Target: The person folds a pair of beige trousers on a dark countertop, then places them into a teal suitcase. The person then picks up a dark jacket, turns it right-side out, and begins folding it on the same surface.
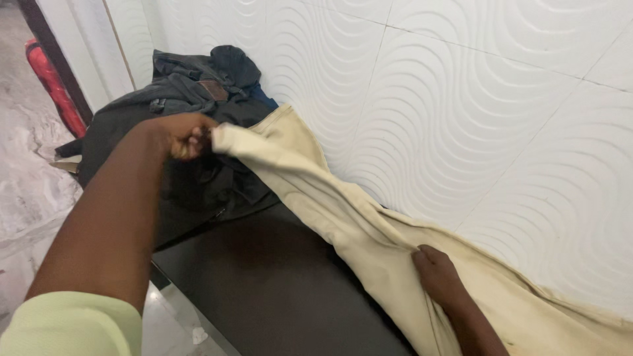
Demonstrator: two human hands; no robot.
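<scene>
The left hand (186, 135) is closed in a fist around one end of a cream-coloured garment (369, 244), apparently trousers, with the fabric bunched between fingers and palm. The right hand (438, 277) presses on the cloth further along, fingers curled into a fold near a seam; whether they pinch the fabric or only rest on it cannot be told. Held at two points well apart, the garment is drawn out lengthwise, which appears to keep it taut and straight. It lies on a dark bench top (277, 290), against a white wall tile (475, 118) with a wavy relief. The cloth looks heavy, plain and lightly creased. Behind the left hand sits a heap of dark clothing (191, 92), touching the cream fabric. A red object (53, 86) leans at the far left.
</scene>
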